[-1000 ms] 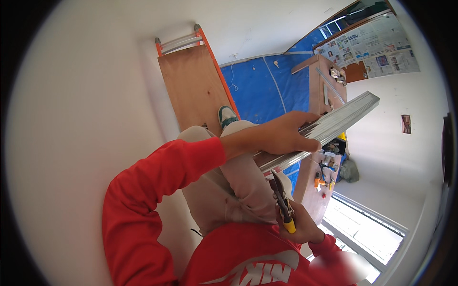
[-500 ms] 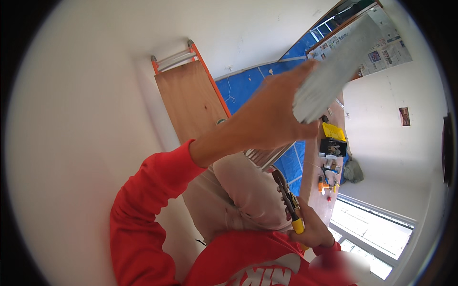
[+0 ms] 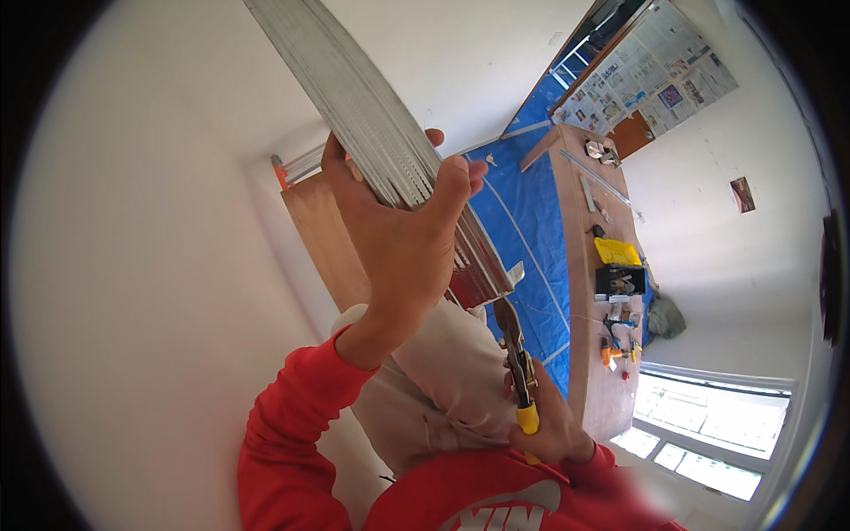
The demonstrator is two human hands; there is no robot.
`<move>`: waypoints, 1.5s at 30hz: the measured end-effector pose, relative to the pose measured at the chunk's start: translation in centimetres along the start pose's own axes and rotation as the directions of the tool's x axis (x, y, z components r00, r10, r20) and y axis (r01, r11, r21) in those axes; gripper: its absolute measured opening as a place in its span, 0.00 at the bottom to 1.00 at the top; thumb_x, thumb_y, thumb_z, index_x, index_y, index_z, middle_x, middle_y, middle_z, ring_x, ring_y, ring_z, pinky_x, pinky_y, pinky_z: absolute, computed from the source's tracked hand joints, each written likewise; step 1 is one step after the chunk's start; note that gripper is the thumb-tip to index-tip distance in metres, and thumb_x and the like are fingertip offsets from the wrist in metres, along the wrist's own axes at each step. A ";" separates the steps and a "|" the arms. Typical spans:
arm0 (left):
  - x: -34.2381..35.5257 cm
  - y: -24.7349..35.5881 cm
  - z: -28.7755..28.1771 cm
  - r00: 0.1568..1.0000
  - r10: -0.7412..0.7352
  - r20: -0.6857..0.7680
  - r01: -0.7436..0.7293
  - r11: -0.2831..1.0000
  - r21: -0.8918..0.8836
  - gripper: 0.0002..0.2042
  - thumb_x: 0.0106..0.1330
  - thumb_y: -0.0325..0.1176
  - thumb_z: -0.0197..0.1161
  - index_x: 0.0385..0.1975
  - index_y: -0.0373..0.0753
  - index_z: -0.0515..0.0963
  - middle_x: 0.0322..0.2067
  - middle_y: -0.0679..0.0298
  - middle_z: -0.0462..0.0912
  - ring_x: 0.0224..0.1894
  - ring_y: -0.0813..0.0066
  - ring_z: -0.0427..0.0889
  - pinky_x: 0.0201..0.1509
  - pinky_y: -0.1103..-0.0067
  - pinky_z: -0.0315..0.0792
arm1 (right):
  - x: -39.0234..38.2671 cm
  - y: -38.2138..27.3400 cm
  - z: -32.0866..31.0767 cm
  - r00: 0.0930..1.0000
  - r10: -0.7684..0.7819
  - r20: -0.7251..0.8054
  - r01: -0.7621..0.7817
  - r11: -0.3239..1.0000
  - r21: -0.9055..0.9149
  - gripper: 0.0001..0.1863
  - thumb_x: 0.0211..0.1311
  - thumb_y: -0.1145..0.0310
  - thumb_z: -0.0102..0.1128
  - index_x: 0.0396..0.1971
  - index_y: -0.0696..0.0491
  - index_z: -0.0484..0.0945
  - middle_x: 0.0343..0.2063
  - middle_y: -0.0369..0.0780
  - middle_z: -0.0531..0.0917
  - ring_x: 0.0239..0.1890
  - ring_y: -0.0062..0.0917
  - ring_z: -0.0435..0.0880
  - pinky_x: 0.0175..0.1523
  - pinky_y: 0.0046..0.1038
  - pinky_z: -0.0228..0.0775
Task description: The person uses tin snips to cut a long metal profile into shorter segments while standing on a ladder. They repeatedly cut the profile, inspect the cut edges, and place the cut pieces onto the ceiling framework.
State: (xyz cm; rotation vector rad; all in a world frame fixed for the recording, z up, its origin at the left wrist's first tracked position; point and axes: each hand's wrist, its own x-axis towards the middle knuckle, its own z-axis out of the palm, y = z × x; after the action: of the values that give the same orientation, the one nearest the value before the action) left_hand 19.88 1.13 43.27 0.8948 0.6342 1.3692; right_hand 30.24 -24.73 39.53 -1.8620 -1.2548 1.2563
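A long, grey ribbed metal strip (image 3: 363, 97) slants from the upper left down to the middle, its lower end cut or bent, with a small flap sticking out. My left hand (image 3: 403, 239) is closed around it, thumb on one side and fingertips showing past the far edge. Lower right, my right hand (image 3: 553, 416) grips a pair of tin snips (image 3: 521, 380) with yellow handle ends. The dark jaws point up toward the strip's lower end, close to it; whether they touch it I cannot tell.
A long wooden workbench (image 3: 580, 354) on the right carries a yellow tray (image 3: 617, 252), a black toolbox (image 3: 620, 281) and an orange drill (image 3: 609, 352). Blue sheeting (image 3: 522, 230) covers the floor. Behind my left hand stands a wooden board (image 3: 323, 239) with an orange-framed ladder. A white wall is at left.
The metal strip has swung from the upper right to the upper left, my left hand moving left with it. My right hand and the snips have shifted slightly left.
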 end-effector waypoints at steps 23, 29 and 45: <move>-0.4 0.0 -0.1 0.997 0.078 -0.016 -0.079 0.996 -0.050 0.43 0.68 0.17 0.67 0.75 0.38 0.44 0.51 0.49 0.77 0.33 0.71 0.86 0.36 0.74 0.86 | 0.3 -0.5 -0.8 0.999 -0.020 0.046 0.018 0.999 0.045 0.51 0.49 0.68 0.71 0.74 0.62 0.55 0.47 0.52 0.82 0.47 0.46 0.81 0.57 0.39 0.73; -1.0 -0.1 0.1 0.995 0.096 -0.032 -0.098 0.993 -0.067 0.43 0.68 0.16 0.68 0.75 0.41 0.44 0.51 0.49 0.76 0.33 0.71 0.85 0.35 0.74 0.86 | 0.4 -0.3 -0.8 0.998 -0.024 0.054 0.022 0.998 0.052 0.50 0.50 0.67 0.71 0.72 0.64 0.55 0.46 0.54 0.81 0.47 0.48 0.82 0.56 0.41 0.73; -0.9 -1.0 -0.4 0.997 0.077 -0.019 -0.078 0.993 -0.093 0.43 0.69 0.17 0.67 0.75 0.40 0.44 0.49 0.49 0.77 0.31 0.72 0.86 0.35 0.75 0.86 | 0.9 -2.1 -1.3 0.991 0.091 0.095 -0.111 0.967 0.229 0.40 0.45 0.74 0.63 0.65 0.57 0.64 0.34 0.33 0.72 0.35 0.19 0.70 0.43 0.25 0.65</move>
State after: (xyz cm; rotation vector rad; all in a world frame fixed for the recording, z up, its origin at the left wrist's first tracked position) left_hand 20.01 0.31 42.17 0.8417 0.5473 1.4645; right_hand 30.72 -23.05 41.42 -1.7361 -1.0135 1.4823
